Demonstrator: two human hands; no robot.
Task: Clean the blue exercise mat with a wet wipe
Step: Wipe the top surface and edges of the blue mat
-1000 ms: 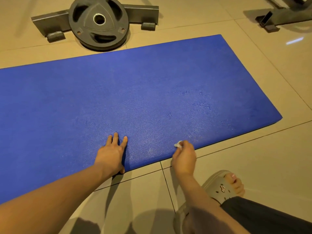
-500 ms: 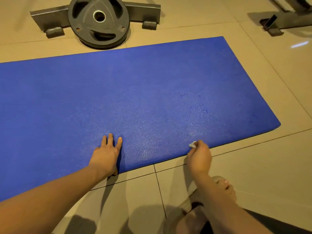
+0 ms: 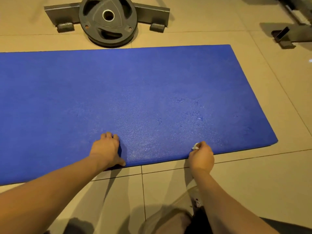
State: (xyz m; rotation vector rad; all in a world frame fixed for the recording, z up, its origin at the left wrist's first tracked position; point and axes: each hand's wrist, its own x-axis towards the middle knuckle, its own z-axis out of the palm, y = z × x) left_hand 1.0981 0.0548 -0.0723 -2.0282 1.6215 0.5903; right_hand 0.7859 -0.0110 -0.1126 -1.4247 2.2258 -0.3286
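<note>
We see a long blue foam exercise mat (image 3: 152, 90) lying flat on a beige tiled floor (image 3: 253, 183), its right end in view and its left end running out of the picture. Our left hand (image 3: 106, 149) rests on the exercise mat close to its near edge. The fingers are loosely bent with their tips on the foam, the thumb reaches back to the edge itself, and the hand holds nothing. Our right hand (image 3: 201, 157) sits at the same near edge, further toward the mat's near right corner and well apart from the left hand. Its fingers are curled and pinch a small crumpled white wet wipe (image 3: 195, 146), which shows just past the fingertips and touches the mat's surface. The foam between the two hands and beyond the right hand glistens with a speckled sheen. On the floor past the mat's far edge lies a dark grey round weight plate (image 3: 108, 21) in front of a grey metal base bar (image 3: 62, 14). Below the right forearm, a grey sandal (image 3: 195, 198) is partly visible on the floor.
</note>
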